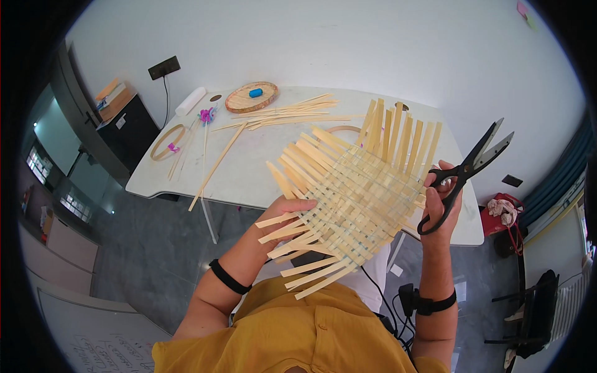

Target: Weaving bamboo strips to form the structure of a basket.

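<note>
A woven bamboo mat point(364, 199) of pale strips is held up in front of me, above the table's near edge. Long strip ends stick out around it, and thin bluish strands run along its border. My left hand point(289, 211) grips its left edge, thumb on top and fingers hidden beneath. My right hand point(444, 205) is at the right edge with black-handled scissors point(463, 174) in its fingers. The scissor blades point up and away to the right, slightly parted, with nothing between them. Whether the right hand also touches the mat is hard to tell.
On the white table point(168, 174) lie loose bamboo strips point(286, 115), a round woven tray point(236, 102) with a blue spool point(255, 93), a bamboo hoop point(168, 143), a purple ribbon flower point(207, 115) and a white roll point(190, 101). A red bag point(497, 221) stands right of the table.
</note>
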Motion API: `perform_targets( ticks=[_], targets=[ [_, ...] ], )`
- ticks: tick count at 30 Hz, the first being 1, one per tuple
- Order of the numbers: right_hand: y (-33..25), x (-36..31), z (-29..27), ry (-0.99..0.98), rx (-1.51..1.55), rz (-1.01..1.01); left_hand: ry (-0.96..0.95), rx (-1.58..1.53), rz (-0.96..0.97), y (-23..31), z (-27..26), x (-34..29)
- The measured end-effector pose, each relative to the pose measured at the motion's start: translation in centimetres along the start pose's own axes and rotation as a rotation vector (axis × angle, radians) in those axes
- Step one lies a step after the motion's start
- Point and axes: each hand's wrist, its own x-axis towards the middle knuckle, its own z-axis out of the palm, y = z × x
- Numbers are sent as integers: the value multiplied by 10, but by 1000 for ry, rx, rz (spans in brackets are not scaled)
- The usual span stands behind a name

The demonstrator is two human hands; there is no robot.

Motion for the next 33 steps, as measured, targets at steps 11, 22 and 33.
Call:
perform_targets(
  ticks=[11, 22, 33],
  targets=[
    [6, -10, -12, -102, -29, -68, -9, 18, 44, 0, -1, 2],
    [-61, -19, -70, -369, -727, 297, 55, 283, 222, 22, 9, -12],
    [-70, -10, -58, -561, -1015, 330, 60, 443, 131, 36, 16, -14]
  ],
)
